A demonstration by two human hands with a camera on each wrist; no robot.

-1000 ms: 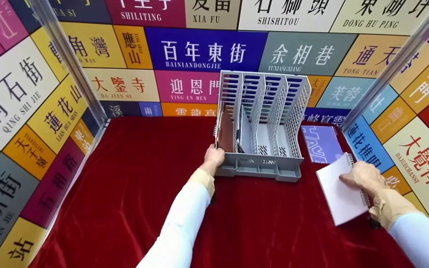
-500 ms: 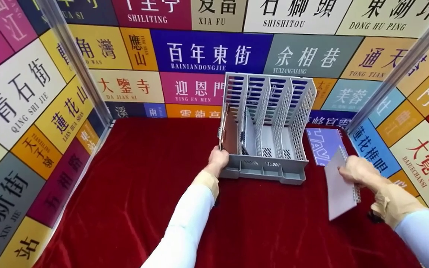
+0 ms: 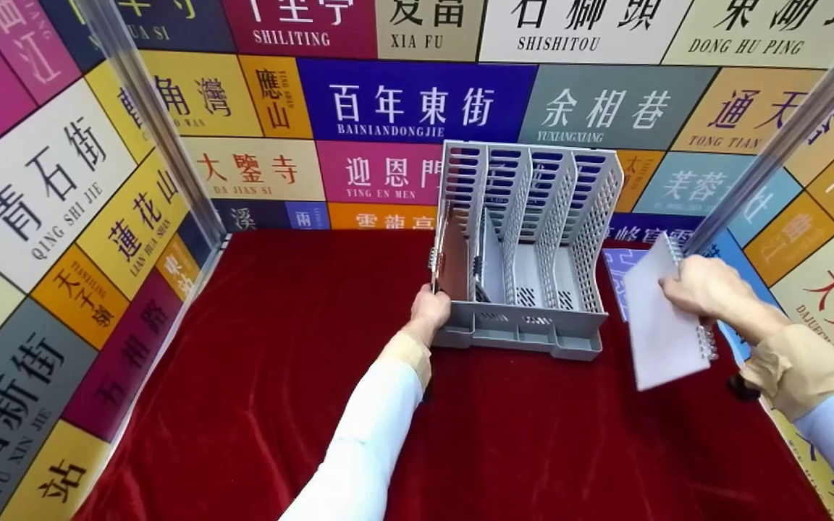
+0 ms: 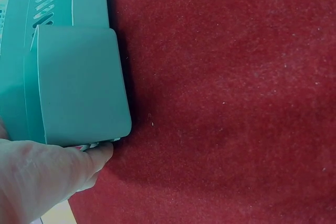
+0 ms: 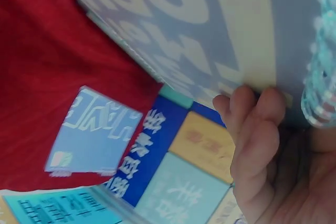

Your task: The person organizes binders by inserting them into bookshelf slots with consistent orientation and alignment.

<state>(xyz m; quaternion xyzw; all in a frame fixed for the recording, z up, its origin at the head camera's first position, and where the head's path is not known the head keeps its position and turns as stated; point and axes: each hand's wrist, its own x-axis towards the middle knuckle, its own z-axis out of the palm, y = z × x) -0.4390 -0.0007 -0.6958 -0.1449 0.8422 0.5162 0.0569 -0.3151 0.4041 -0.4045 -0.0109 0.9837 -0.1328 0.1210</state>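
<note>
A grey file organizer [image 3: 525, 317] with upright perforated dividers stands near the back wall. My left hand [image 3: 430, 307] grips its front left corner; in the left wrist view, the fingers [image 4: 94, 158] lie along the side of the front compartment. Held up by my right hand [image 3: 710, 289] is a spiral notebook [image 3: 659, 318], its pale side facing the head camera and its coil toward the right. Large light lettering covers its other side in the right wrist view. Inside the organizer, a brown notebook [image 3: 453, 253] fills the leftmost slot and a bluish notebook [image 3: 491, 253] leans in the second.
A purple spiral notebook [image 5: 97, 135] with pale letters lies on the red cloth [image 3: 279, 347] right of the organizer, partly behind the held notebook in the head view. Sign-covered walls [image 3: 417, 101] enclose the back and both sides.
My right hand has raised the notebook and carried it toward the back, turning it on the way; it now overlaps the purple notebook. My left hand stays at the organizer's corner.
</note>
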